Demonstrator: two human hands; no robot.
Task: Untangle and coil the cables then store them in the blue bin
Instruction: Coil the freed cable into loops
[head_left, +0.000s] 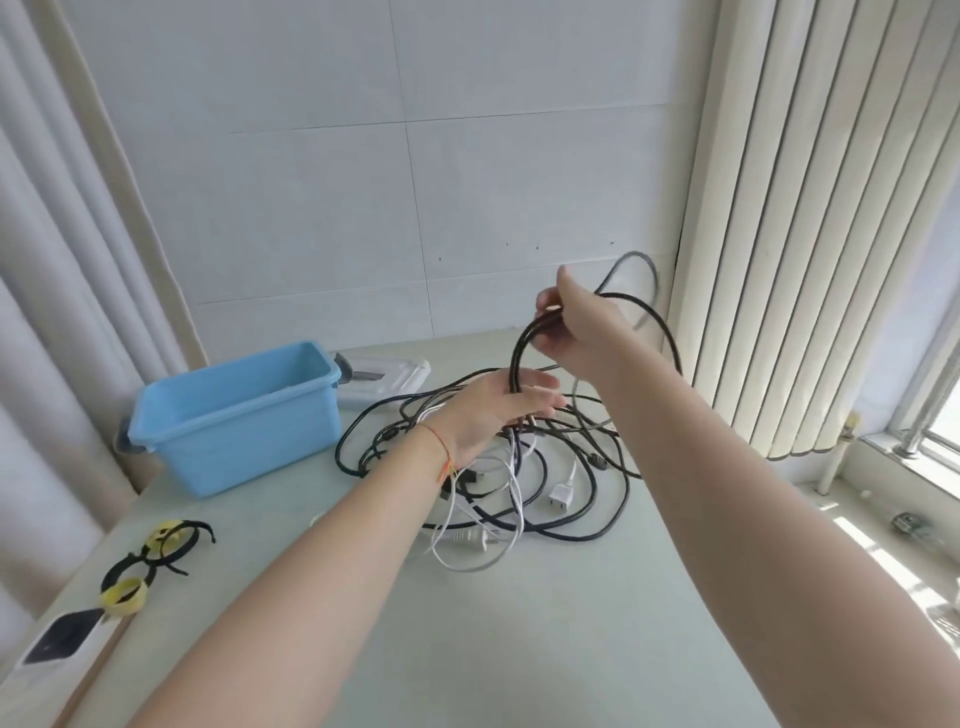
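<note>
Above the tangle (498, 467), right hand (576, 332) pinches a black cable (519, 348) loop; left hand (498, 410) at 7 o'clock grips it loosely; blue bin (234, 415) at 9, bare tabletop (519, 623) near

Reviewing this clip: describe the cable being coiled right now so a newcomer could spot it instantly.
Start at the blue bin on the table's left, then look right to the tangled pile of cables. Above it, the right hand pinches a black cable into a raised loop, which the left hand steadies. It alone is lifted off the table.
</note>
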